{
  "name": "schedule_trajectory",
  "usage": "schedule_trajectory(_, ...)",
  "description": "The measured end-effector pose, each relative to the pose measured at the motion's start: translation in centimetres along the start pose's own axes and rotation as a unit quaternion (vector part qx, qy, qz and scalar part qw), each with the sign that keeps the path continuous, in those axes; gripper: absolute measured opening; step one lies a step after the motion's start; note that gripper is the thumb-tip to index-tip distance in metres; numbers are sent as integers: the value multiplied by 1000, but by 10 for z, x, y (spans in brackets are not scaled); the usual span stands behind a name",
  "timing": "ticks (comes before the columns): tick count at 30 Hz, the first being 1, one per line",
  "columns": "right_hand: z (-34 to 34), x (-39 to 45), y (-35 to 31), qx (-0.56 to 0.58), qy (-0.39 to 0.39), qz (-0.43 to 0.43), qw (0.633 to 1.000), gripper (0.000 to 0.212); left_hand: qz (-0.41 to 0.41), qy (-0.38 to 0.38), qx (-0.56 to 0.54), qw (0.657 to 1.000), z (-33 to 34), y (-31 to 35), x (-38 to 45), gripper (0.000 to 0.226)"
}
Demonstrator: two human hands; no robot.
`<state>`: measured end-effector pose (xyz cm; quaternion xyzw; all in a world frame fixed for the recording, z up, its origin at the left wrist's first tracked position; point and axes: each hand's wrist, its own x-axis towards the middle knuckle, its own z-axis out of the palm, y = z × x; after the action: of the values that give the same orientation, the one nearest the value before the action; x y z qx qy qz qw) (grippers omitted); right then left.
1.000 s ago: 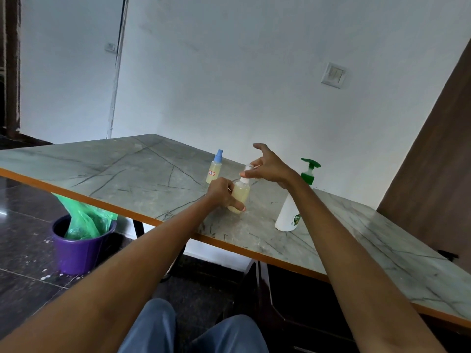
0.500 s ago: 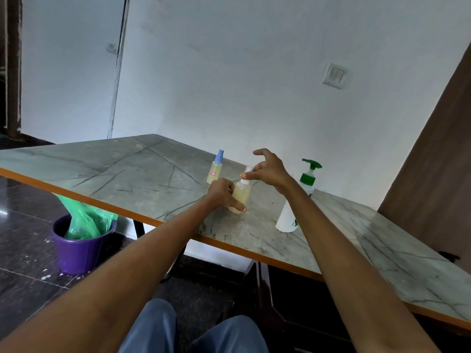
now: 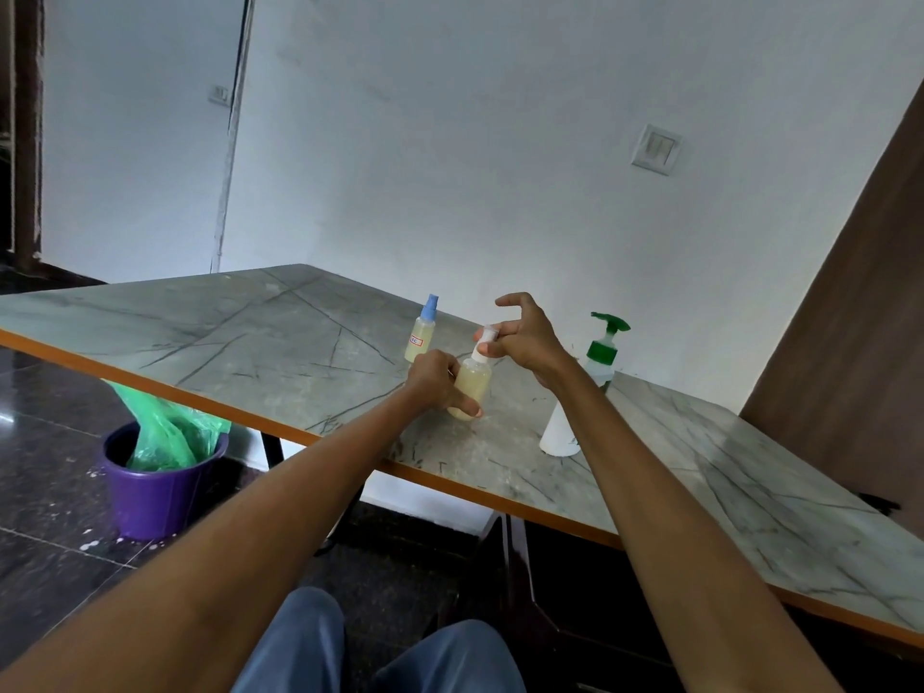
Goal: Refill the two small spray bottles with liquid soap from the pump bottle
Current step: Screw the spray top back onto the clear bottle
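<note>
A small spray bottle point(image 3: 473, 386) with pale yellow liquid stands on the marble table point(image 3: 260, 337). My left hand point(image 3: 434, 380) grips its body. My right hand point(image 3: 525, 337) pinches the white spray top point(image 3: 486, 342) on the bottle's neck with thumb and forefinger, the other fingers spread. A second small spray bottle point(image 3: 422, 330) with a blue top stands just behind, to the left. The white pump bottle point(image 3: 595, 377) with a green pump stands to the right, partly hidden by my right forearm.
The table's orange front edge point(image 3: 210, 402) runs diagonally across the view. A purple bucket point(image 3: 160, 487) with a green plastic bag sits on the dark floor at the left. A brown wooden panel point(image 3: 860, 312) rises at the right. My knees show at the bottom.
My right hand's fingers have curled inward around the spray top and shifted slightly. The left hand has kept hold of the bottle.
</note>
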<state>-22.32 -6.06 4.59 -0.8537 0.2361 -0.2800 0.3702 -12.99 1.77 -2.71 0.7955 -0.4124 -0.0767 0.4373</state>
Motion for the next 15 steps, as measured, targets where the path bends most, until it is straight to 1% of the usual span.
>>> schedule_trajectory(3,1,1,-1,0,6,4,1000,61,3,-8,5,1000,-3,0,0,61)
schedule_trajectory(6,5,10,-7,-14,-8,-1,1000,64,6,-8,18,1000,-14,-2,1,59)
schedule_trajectory(9,19,21,-16,-2,-21,-24,999,63,3,19,28,999,-33,-14,7,58)
schedule_trajectory(15,66,52,-36,8,-29,-57,998,65,-30,74,37,996,-61,-50,22,61)
